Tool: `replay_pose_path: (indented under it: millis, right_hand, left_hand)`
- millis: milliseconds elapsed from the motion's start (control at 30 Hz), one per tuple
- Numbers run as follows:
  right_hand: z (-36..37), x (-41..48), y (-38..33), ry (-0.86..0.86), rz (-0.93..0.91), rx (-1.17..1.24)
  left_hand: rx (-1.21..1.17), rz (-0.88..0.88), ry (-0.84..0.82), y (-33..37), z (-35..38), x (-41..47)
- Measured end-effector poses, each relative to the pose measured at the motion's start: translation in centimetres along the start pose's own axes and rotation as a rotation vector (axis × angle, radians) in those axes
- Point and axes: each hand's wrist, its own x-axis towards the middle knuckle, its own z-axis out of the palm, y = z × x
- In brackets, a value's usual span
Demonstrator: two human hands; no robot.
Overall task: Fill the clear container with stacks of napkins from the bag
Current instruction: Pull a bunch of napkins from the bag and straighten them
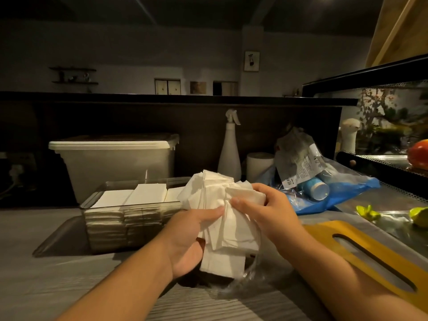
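Loose white napkins (208, 193) held above a grey wood-grain desk (69, 286) in a dim room.
The left hand (192, 237) grips the bundle from below, and the right hand (271, 212) pinches its top. A crinkled clear bag (250, 275) lies beneath. Just left, the clear container (129, 218) holds flat stacks (148, 193). Behind stand a lidded translucent bin (115, 158) and a spray bottle (229, 156). A yellow cutting board (370, 251) lies to the right.

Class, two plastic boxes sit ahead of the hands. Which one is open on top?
The clear container in front, napkin stacks showing inside; the milky bin behind it has a lid on.
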Motion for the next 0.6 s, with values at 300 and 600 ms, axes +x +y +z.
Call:
replay_pose_path:
  millis: [300,600]
  right_hand:
    - [0.6,-0.4,-0.6,0.125,-0.2,-0.09]
    - [4.9,1.9,-2.5,-0.013,-0.243,-0.214]
  left_hand:
    - [0.072,0.07,-0.033,2.6,-0.7,-0.9]
    - [-0.149,0.143,0.044,2.6,-4.8,-1.8]
